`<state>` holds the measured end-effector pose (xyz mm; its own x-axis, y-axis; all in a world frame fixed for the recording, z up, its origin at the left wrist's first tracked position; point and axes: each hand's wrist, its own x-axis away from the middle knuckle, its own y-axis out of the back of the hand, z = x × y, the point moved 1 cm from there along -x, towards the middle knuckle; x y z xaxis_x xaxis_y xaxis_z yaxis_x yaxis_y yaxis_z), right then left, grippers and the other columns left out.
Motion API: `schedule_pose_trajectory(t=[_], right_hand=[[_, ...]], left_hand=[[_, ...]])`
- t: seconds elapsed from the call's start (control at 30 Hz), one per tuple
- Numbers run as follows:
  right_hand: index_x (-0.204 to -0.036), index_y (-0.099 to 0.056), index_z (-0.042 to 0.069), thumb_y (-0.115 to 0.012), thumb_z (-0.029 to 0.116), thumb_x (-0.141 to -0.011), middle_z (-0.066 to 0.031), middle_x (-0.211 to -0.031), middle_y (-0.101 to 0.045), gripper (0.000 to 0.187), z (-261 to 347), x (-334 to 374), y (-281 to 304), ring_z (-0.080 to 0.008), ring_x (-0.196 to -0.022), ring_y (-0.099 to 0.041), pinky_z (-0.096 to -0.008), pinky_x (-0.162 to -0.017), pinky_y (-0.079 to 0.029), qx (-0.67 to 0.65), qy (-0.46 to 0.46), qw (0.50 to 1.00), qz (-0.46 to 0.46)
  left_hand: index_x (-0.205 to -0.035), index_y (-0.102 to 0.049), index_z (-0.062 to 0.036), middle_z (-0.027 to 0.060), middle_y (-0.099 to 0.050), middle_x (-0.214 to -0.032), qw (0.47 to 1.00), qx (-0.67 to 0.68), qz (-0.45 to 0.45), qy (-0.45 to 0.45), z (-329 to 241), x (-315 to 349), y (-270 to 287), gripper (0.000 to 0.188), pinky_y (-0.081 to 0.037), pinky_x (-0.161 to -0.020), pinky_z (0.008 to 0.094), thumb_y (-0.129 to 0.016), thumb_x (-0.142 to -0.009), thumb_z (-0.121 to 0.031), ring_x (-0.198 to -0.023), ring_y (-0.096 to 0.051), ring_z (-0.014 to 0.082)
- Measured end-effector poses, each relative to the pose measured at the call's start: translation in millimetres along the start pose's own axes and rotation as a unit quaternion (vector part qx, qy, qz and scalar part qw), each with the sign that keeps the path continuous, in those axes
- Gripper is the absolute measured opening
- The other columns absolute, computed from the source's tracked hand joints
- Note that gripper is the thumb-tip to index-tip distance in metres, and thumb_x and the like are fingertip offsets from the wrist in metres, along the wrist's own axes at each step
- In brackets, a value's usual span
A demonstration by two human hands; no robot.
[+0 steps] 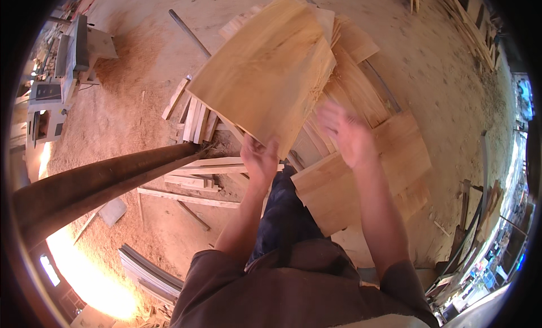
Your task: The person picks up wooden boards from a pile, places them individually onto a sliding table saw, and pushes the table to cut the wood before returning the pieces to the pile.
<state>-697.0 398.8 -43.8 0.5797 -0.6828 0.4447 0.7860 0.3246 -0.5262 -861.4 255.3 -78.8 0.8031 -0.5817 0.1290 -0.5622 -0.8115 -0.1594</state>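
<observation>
A wide, flat wooden board (265, 62) with a tapered outline is held up in front of me, tilted. My left hand (261, 158) grips its near edge, thumb on top and fingers mostly hidden underneath. Beside the board's rough right edge is my right hand (345, 130), blurred by motion. Its fingers look stretched out, with nothing visible in them. Under my right forearm lies another broad wooden panel (395, 153). More planks (361, 91) show beyond it, partly covered by the held board.
A brown metal post (113, 178) slants in from the left. Wood strips (197, 122) are stacked near its end, with more slats (192, 198) on the dusty floor. Machines (73, 51) stand far left beside sawdust. Scrap wood (474, 29) leans at the far right.
</observation>
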Motion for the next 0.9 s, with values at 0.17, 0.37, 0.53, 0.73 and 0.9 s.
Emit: schedule_pose_trajectory(t=[0.17, 0.37, 0.53, 0.73, 0.9], right_hand=[[-0.137, -0.051, -0.002, -0.047, 0.062, -0.098, -0.0251, -0.133, -0.058, 0.075, 77.9, 61.9, 12.0, -0.0361, -0.125, -0.055, -0.0501, -0.107, -0.043, -0.333, 0.016, 0.917, 0.221], [-0.134, -0.051, -0.006, -0.073, 0.019, -0.083, -0.0214, -0.12, -0.066, 0.06, 29.4, 146.8, 143.7, -0.032, -0.103, -0.068, -0.0429, -0.088, -0.057, 0.11, -0.043, 0.973, -0.198], [-0.127, -0.055, -0.01, -0.072, 0.004, -0.074, -0.022, -0.115, -0.067, 0.057, -86.0, 208.6, 237.0, -0.0326, -0.101, -0.069, -0.0455, -0.091, -0.057, -0.089, -0.039, 0.975, -0.2], [-0.132, -0.055, -0.009, -0.071, 0.005, -0.075, -0.0201, -0.119, -0.067, 0.061, -147.9, 274.6, 272.0, -0.0345, -0.106, -0.068, -0.0485, -0.095, -0.055, -0.19, -0.028, 0.956, -0.222], [-0.134, -0.055, -0.005, -0.07, 0.004, -0.072, -0.0183, -0.121, -0.067, 0.064, -166.5, 304.8, 268.1, -0.0338, -0.107, -0.068, -0.0477, -0.094, -0.055, -0.234, 0.046, 0.948, -0.211]], left_hand=[[-0.082, -0.059, -0.0045, 0.0119, -0.057, -0.083, 0.82, -0.294, 0.285, -0.4, -17.2, 59.9, -3.2, 0.021, -0.05, -0.065, 0.0378, -0.072, -0.065, -0.001, -0.077, -0.059, 0.0325], [-0.075, -0.054, -0.009, 0.0073, -0.052, -0.082, 0.598, -0.328, 0.519, -0.516, 25.9, 111.0, -26.1, 0.017, -0.048, -0.066, 0.0375, -0.065, -0.064, -0.016, -0.078, -0.057, 0.027], [-0.09, -0.062, -0.0113, 0.0081, -0.055, -0.095, 0.578, -0.433, 0.539, -0.433, 64.2, 154.7, -4.0, 0.022, -0.047, -0.08, 0.0418, -0.067, -0.069, -0.015, -0.096, -0.056, 0.0302], [-0.126, -0.06, -0.0059, 0.0174, -0.048, -0.133, 0.689, -0.514, 0.422, -0.288, 83.2, 211.4, 0.0, 0.062, -0.04, -0.105, 0.0508, -0.072, -0.065, -0.002, -0.125, -0.045, 0.0402], [-0.147, -0.038, 0.0051, 0.022, -0.051, -0.138, 0.804, -0.43, 0.407, -0.057, 103.9, 219.0, 17.7, 0.077, -0.04, -0.109, 0.0441, -0.065, -0.074, 0.002, -0.128, -0.05, 0.0363]])
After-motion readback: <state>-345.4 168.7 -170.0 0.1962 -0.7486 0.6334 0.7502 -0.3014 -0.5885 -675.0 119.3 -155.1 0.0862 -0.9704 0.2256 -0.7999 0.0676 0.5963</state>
